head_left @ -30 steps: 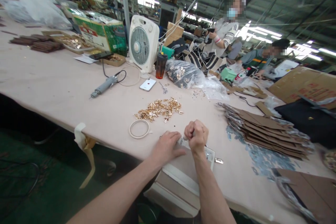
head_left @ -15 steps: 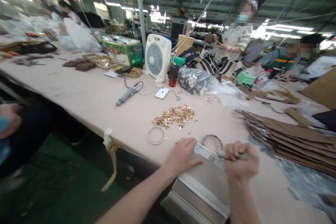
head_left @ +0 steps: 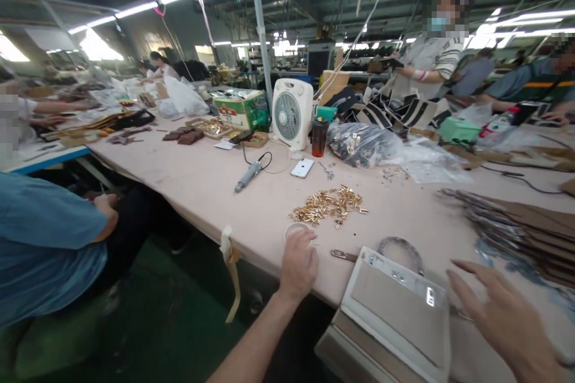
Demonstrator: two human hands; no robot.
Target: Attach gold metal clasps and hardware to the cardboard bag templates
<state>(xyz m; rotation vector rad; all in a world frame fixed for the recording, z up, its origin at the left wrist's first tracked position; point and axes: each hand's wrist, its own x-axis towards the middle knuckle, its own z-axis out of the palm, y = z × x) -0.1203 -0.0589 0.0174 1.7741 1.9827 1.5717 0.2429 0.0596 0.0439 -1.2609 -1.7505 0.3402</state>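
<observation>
My left hand (head_left: 299, 263) reaches over the table's near edge, its fingers bent together on a roll of tape (head_left: 294, 228), which they mostly cover. A beige handbag (head_left: 398, 311) lies at the front, with small metal fittings along its top panel and a curved handle (head_left: 404, 246) on its far side. From its left corner sticks out a brown strap with a metal buckle (head_left: 344, 255). Just right of the bag, my right hand (head_left: 503, 311) is open, thumb and fingers apart. A thin object beneath it is too hidden to name.
A pile of gold metal fittings (head_left: 330, 206) lies beyond my left hand. Farther back are a phone (head_left: 302, 167), a grey electric screwdriver (head_left: 248, 177), a fan (head_left: 291, 114) and a tumbler (head_left: 319, 137). Stacked brown pieces (head_left: 530, 227) lie right. A seated person (head_left: 49, 239) is left.
My left hand has left the bag and moved to the tape roll. My right hand has let go of a handled tool and opened beside the bag. The view has turned left.
</observation>
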